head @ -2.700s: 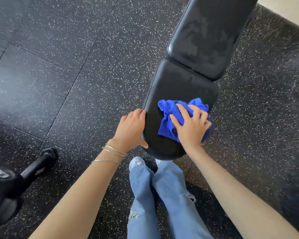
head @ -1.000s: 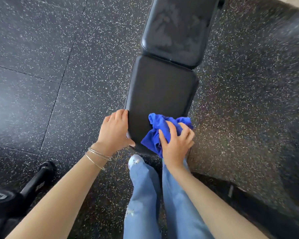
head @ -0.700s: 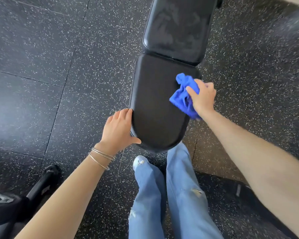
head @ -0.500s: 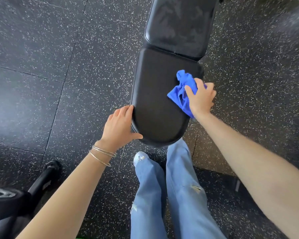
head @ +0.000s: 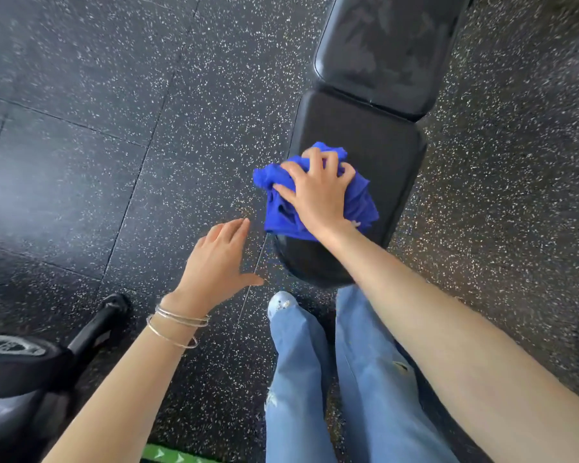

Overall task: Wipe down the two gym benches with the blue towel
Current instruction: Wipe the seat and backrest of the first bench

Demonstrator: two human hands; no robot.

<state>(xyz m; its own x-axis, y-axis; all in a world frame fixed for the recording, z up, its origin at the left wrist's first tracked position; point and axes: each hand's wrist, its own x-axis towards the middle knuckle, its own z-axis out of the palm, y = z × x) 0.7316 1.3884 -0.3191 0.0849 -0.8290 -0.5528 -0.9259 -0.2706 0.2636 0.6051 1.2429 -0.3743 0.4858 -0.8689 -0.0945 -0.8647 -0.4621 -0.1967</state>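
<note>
A black padded gym bench runs away from me: its seat pad (head: 381, 145) is near, and its back pad (head: 385, 48), streaked with smears, lies beyond. My right hand (head: 318, 195) presses a bunched blue towel (head: 360, 203) onto the left edge of the seat pad; part of the cloth hangs over that edge. My left hand (head: 219, 262) hovers off the bench to the left, over the floor, fingers spread and holding nothing. It wears thin bracelets at the wrist.
Black rubber flooring with white speckles (head: 114, 128) surrounds the bench. My legs in blue jeans (head: 348, 379) stand at the bench's near end. Part of another black piece of equipment (head: 30, 362) sits at the lower left. A green strip (head: 178, 457) shows at the bottom edge.
My right hand has swept the towel from the seat pad's right side across to its left edge. My left hand has let go of the pad's left edge and pulled away.
</note>
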